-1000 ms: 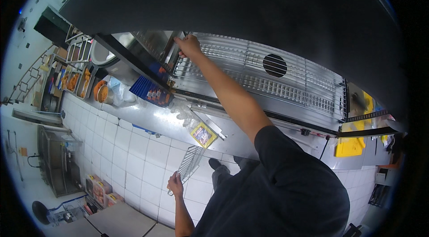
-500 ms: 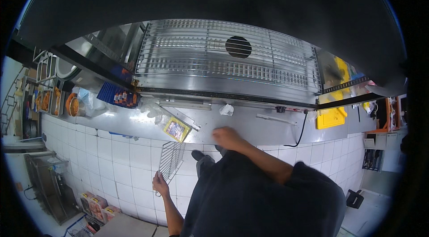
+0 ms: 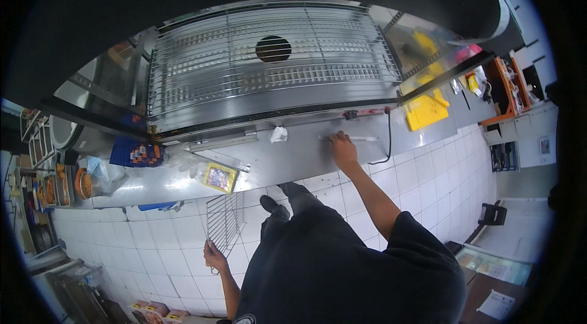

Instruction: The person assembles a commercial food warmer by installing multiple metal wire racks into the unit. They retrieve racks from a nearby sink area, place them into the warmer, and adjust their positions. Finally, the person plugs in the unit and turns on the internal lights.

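Note:
My left hand (image 3: pixel 214 257) is closed around the edge of a wire rack (image 3: pixel 224 220), which hangs upright over the floor beside my legs. On the steel counter (image 3: pixel 293 165), a thin metal strip (image 3: pixel 365 138) lies in front of the large appliance. The fingers of my right hand (image 3: pixel 344 151) are curled over the strip near its left end; my fingertips are partly hidden. A larger wire rack (image 3: pixel 244 82) lies inside the appliance, above a steel base with a round dark hole (image 3: pixel 273 49).
On the counter lie a yellow packet (image 3: pixel 220 178), crumpled white paper (image 3: pixel 279 134), an angled metal rail (image 3: pixel 221 159) and blue packages (image 3: pixel 136 151). A yellow board (image 3: pixel 426 110) is at the right. A black cable (image 3: pixel 389 137) droops from the appliance near my right hand.
My right hand has moved right along the counter and come down on the metal strip. My left hand still holds the wire rack. The whole view has shifted right.

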